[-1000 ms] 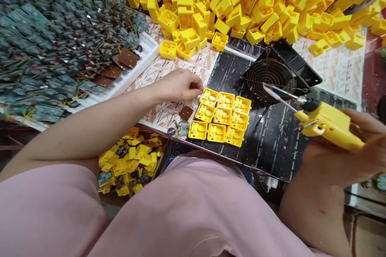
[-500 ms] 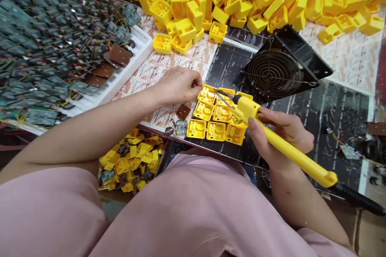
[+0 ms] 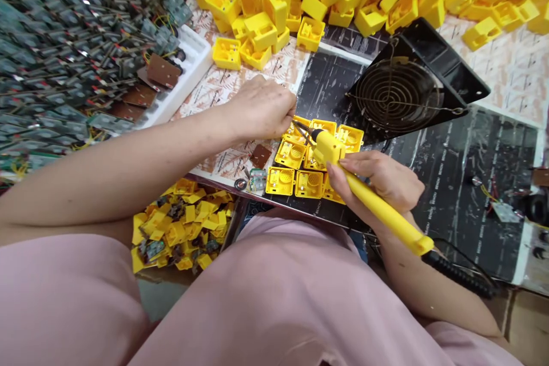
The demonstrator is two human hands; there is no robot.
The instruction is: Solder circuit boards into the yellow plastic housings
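My right hand (image 3: 386, 186) is wrapped round the yellow handle of a soldering iron (image 3: 380, 206), its cable trailing to the lower right. The iron's thin metal tip points left, over the back-left case in a block of small open yellow plastic cases (image 3: 309, 184). My left hand (image 3: 263, 107) is closed, with its fingertips at that same back-left case. What those fingers pinch, if anything, is hidden. Metal contacts and a round grille of holes show inside several cases. The iron and my right hand cover part of the block.
A black fan (image 3: 394, 91) stands behind the cases. Yellow housings (image 3: 266, 28) are heaped along the back. Circuit boards fill a white foam tray (image 3: 189, 63) at left. A box of yellow parts (image 3: 184, 229) sits below the table edge. A small board (image 3: 506, 211) lies at right.
My right hand has moved the soldering iron left, bringing its tip close to my left fingers. My left hand has turned slightly, knuckles up. The view has shifted a little.
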